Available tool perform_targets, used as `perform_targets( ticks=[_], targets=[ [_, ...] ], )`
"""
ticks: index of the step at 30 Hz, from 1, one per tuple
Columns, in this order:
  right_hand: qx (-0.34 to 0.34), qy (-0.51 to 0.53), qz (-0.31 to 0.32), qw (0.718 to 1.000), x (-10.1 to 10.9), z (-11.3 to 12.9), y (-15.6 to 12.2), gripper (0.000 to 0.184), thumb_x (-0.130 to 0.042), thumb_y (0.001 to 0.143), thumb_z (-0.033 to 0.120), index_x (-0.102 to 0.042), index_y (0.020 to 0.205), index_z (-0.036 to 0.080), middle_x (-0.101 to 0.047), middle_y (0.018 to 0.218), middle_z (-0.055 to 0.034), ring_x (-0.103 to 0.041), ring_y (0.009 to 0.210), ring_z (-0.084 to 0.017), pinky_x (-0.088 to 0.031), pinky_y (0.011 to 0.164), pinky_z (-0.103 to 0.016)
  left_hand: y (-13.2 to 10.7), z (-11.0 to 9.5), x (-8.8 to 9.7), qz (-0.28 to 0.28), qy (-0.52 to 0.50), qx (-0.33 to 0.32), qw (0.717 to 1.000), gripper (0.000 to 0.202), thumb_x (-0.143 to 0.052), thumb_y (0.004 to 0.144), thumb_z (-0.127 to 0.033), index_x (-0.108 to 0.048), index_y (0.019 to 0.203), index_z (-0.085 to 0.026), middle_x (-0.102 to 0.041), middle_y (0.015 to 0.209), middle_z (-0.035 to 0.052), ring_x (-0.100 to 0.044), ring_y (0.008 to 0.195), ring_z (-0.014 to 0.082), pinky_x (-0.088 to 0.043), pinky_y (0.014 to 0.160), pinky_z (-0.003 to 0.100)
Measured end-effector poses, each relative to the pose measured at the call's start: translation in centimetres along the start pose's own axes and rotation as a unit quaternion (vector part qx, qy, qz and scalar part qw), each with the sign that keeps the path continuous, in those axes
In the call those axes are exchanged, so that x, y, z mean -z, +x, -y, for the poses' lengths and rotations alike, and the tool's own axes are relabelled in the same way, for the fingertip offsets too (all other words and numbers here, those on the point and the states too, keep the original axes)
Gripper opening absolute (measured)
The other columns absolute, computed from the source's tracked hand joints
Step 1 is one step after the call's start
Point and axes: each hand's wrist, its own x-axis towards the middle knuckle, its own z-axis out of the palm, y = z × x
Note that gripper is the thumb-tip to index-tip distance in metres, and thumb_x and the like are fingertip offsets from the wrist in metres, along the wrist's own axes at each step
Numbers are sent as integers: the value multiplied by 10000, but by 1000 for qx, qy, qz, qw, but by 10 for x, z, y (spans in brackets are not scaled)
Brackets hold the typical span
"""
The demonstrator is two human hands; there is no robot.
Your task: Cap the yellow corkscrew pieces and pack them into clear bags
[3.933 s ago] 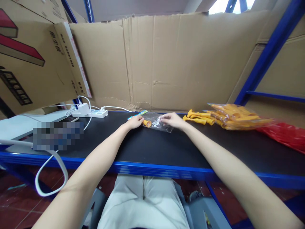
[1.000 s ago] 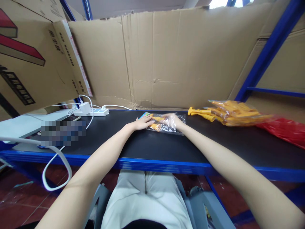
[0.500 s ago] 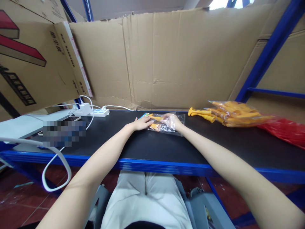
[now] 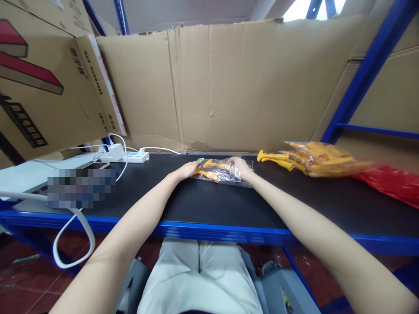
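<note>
A clear plastic bag (image 4: 225, 175) lies flat on the black table, with orange-yellow plastic pieces (image 4: 211, 174) showing through it. At the bag's left end, my left hand (image 4: 189, 170) is closed on its edge, beside a small blue-green printed patch. My right hand (image 4: 240, 169) is at the bag's right end with its fingers curled. Clear film shows around that hand, and I cannot tell whether it is inside the bag. What its fingertips hold is hidden.
To the right lie a loose orange-yellow piece (image 4: 275, 158), a bag of similar pieces (image 4: 324, 161) and red plastic film (image 4: 389, 179). On the left are a white power strip (image 4: 139, 156), cables and a blurred patch (image 4: 81, 187). Cardboard (image 4: 229, 96) stands behind; a blue rail (image 4: 222, 232) edges the table.
My left hand has gone from lying spread on the bag to gripping its left end, uncovering more of the orange-yellow pieces. The right hand has barely moved. The view has shifted slightly.
</note>
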Motion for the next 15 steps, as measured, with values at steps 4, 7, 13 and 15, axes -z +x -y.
perform_targets(
  ticks=[4, 7, 13, 15],
  targets=[
    [-26, 54, -7, 998, -6, -1, 1, 230, -665, 642, 268, -619, 820, 129, -653, 828, -71, -602, 771, -176, -443, 683, -258, -2, -2, 1, 4, -8, 10, 1000, 566, -194, 837, -511, -520, 1210, -237, -512, 1259, -20, -469, 1151, 219, -331, 959, 292],
    [-48, 127, -2, 991, -10, -1, 2, 302, -665, 660, 296, -611, 897, 116, -653, 894, -84, -606, 807, -161, -454, 717, -254, -4, -3, 2, 4, 0, 19, 1000, 611, -191, 820, -570, -548, 1185, -235, -535, 1235, -8, -470, 1147, 238, -341, 946, 297],
    [-43, 177, 22, 983, -6, 1, 1, 323, -665, 675, 266, -605, 951, 109, -633, 1005, -110, -589, 912, -172, -442, 801, -278, -4, -3, 4, -2, 43, 41, 998, 627, -194, 808, -596, -573, 1158, -240, -555, 1213, 7, -473, 1145, 260, -354, 932, 307],
    [-21, 144, 6, 989, -3, 0, 1, 327, -680, 655, 251, -607, 940, 109, -630, 1003, -116, -579, 931, -188, -433, 823, -305, -4, -3, 4, -2, 55, 35, 998, 609, -195, 816, -583, -558, 1175, -251, -539, 1232, -1, -467, 1152, 258, -353, 934, 307]
  ],
)
